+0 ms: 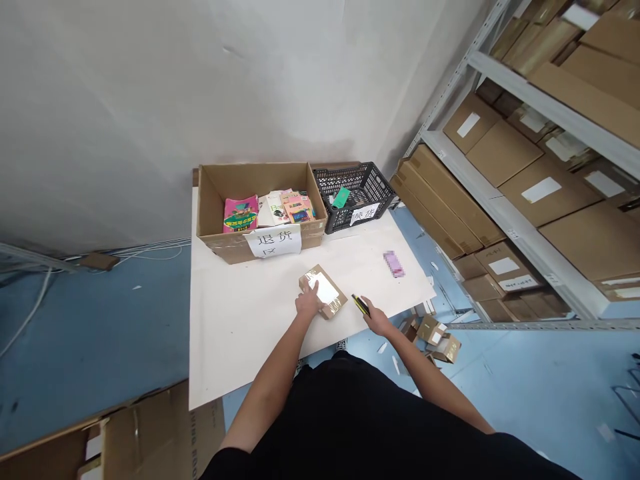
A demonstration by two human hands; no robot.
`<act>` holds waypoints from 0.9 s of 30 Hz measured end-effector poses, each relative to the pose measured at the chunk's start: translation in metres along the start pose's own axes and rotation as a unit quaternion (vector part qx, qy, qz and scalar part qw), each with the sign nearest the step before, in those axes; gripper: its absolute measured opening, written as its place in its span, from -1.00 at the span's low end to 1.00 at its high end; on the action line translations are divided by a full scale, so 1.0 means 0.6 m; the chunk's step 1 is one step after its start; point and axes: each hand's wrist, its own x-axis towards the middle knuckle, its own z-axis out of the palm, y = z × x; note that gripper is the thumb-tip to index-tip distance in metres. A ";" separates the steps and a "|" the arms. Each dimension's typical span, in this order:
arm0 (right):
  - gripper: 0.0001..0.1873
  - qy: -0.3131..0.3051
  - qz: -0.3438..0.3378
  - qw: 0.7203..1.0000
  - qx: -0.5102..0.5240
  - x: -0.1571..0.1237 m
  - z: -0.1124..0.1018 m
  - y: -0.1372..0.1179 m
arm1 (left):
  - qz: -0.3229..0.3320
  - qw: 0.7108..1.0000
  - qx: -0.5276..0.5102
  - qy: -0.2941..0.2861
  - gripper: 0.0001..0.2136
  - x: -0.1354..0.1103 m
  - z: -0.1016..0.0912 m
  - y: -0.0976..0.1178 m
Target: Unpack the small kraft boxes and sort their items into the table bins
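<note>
A small cardboard box (pixel 338 301) with a white label (pixel 327 288) and shiny clear tape lies at an angle on the white table. My left hand (pixel 309 301) grips its left side, one finger stretched over the label. To the right of the box, my right hand (pixel 377 319) is closed around a black-and-yellow utility knife (pixel 361 305). The knife points up and left, apart from the box. Whether its blade is out is too small to tell.
A large open carton (pixel 215 243) with several colourful books (pixel 241 213) stands at the table's back. Beside it sits a black plastic crate (pixel 335 222) holding a green item (pixel 341 197). A pixelated pink item (pixel 394 264) lies rightward. Shelves with cartons (pixel 505 152) and floor boxes (pixel 445 347) flank the right.
</note>
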 end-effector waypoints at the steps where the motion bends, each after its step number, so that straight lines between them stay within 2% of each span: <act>1: -0.25 0.014 0.028 0.999 0.038 0.011 0.004 0.003 | -0.004 1.000 0.000 0.003 0.05 -0.001 0.000 0.005; 5: -0.31 0.067 0.106 0.984 0.124 0.074 0.036 -0.027 | -0.042 0.999 0.003 0.013 0.06 -0.013 0.008 0.038; 9: -0.20 0.089 0.104 0.984 0.113 0.138 0.054 -0.083 | -0.072 0.997 0.013 0.034 0.01 -0.043 0.031 0.057; 13: -0.10 0.070 0.108 0.986 0.104 0.176 0.048 -0.110 | -0.091 0.994 0.024 0.056 -0.09 -0.077 0.057 0.046; 17: -0.13 0.046 0.088 0.991 0.090 0.192 0.043 -0.111 | -0.121 0.992 0.024 0.035 -0.12 -0.078 0.058 0.044; 23: -0.20 0.032 0.062 0.996 0.062 0.197 0.041 -0.118 | -0.157 0.986 0.055 -0.025 0.01 -0.046 0.022 0.068; 27: -0.22 0.032 0.048 0.993 0.106 0.186 0.041 -0.112 | -0.153 0.985 0.083 -0.010 -0.03 -0.058 0.017 0.067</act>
